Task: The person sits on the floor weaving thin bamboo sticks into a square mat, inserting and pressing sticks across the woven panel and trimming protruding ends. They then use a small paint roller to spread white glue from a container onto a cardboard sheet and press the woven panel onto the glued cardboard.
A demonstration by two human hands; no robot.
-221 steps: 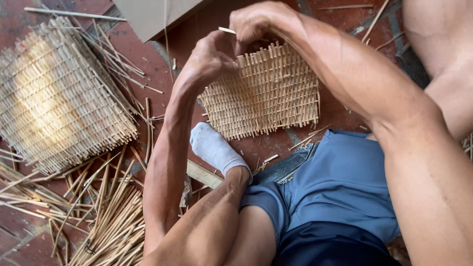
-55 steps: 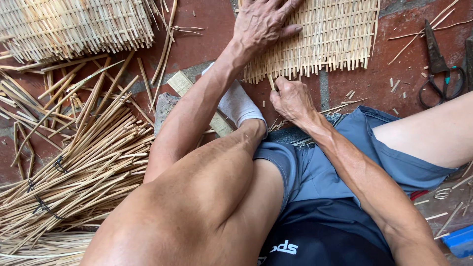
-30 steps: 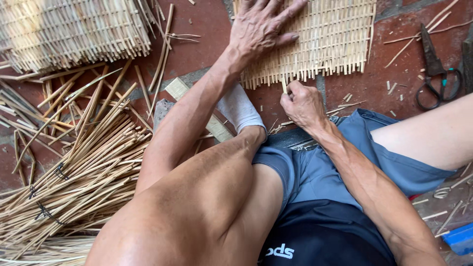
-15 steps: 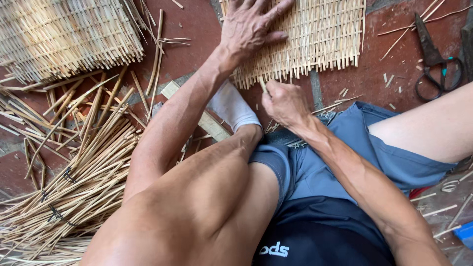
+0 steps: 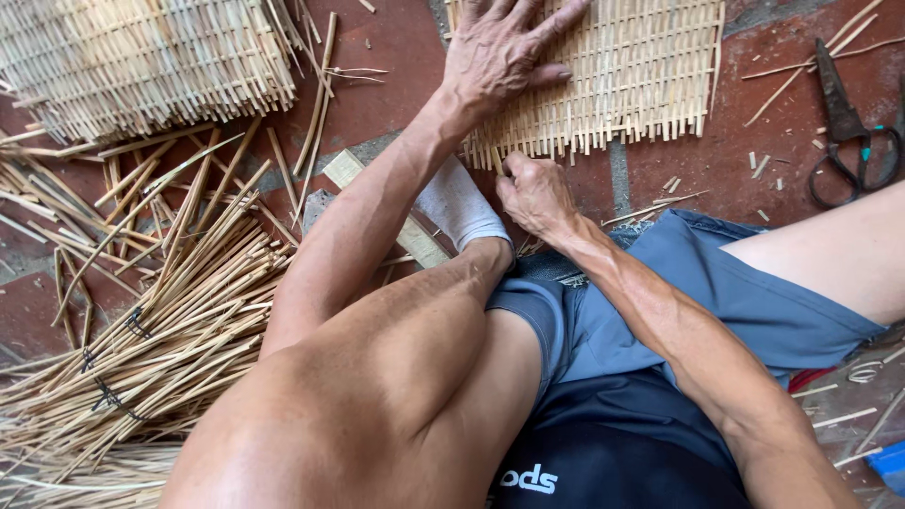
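A woven bamboo mat [image 5: 632, 75] lies on the red brick floor in front of me. My left hand [image 5: 504, 47] rests flat on its left part, fingers spread. At the mat's near edge my right hand [image 5: 533, 188] is pinched on a thin bamboo strip [image 5: 494, 160] that sticks out of the weave. My bent left leg with a white sock [image 5: 460, 203] lies between my arms, the foot just short of the mat.
A second woven mat [image 5: 141, 57] lies at the top left. Bundles of bamboo strips [image 5: 151, 330] are piled on the floor at the left. A pair of scissors [image 5: 848, 132] lies at the right. Short offcuts are scattered near the mat.
Seconds ago both hands worked at the mat's top edge. Now the left hand lies flat on it and the right hand has come down to its near edge, holding a strip.
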